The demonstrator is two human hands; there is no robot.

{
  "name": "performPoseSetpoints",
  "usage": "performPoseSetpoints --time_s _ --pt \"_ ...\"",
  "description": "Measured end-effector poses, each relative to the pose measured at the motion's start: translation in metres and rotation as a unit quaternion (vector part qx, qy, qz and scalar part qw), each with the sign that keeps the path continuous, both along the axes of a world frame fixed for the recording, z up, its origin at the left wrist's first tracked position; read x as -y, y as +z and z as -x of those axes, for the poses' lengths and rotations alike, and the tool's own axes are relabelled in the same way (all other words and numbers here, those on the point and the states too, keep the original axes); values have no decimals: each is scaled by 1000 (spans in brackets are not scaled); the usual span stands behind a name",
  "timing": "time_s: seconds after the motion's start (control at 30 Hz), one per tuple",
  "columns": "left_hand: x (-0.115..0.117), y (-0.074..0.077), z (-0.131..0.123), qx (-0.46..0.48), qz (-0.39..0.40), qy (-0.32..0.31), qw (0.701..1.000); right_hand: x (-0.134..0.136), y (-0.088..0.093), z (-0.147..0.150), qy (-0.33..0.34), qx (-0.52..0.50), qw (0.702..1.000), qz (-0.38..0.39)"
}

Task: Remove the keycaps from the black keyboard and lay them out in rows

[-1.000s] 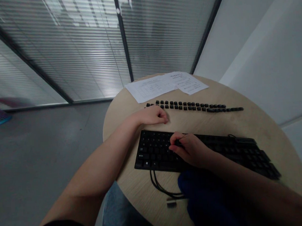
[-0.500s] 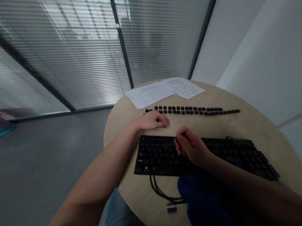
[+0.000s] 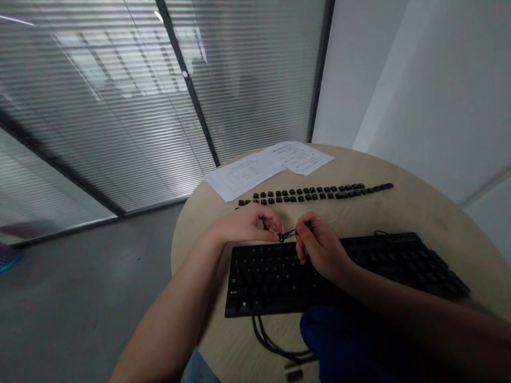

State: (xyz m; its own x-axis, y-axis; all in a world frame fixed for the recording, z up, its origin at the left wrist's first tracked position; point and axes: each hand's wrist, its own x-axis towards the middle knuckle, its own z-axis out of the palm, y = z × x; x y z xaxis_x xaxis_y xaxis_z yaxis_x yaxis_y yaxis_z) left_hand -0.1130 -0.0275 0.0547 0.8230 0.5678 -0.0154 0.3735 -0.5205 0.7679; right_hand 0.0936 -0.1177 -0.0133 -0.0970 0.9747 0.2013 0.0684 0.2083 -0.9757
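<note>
A black keyboard lies on a round wooden table. My right hand hovers over the keyboard's upper edge, closed on a thin wire keycap puller that points left. My left hand rests just behind the keyboard, its fingers pinched at the puller's tip, where a small dark keycap seems to sit. Two rows of removed black keycaps lie farther back on the table.
Printed paper sheets lie at the table's far edge. The keyboard's cable loops off the near edge to a USB plug. A dark blue cloth is at the near edge. Glass walls with blinds stand behind; grey floor to the left.
My right hand lifted off the keys with the puller and moved left and back. My left hand's fingers came to meet the puller's tip. The view has tilted upward.
</note>
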Motion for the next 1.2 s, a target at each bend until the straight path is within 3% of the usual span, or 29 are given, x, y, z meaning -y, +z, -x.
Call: performPoseSetpoints --time_s 0.27,0.4,0.5,0.63,0.7,0.93,1.2 --pt "6 -2 -9 -45 -36 17 998 1 2 -1 -11 60 998 -27" --pt "-5 -9 1 0 -9 26 1000 -1 4 -1 -22 87 996 -18" --pt "-20 -16 9 51 -34 90 994 -2 3 0 -22 76 997 3" --pt "-36 -26 8 62 -172 220 958 -1 4 2 -3 65 998 11" --pt "-41 -33 3 32 -231 245 941 -1 5 2 5 64 998 9" --pt "-55 -55 -13 -94 -328 197 919 -1 6 1 16 108 994 -29" --pt "-55 -57 -11 -133 -355 187 906 0 7 1 14 124 991 -40"
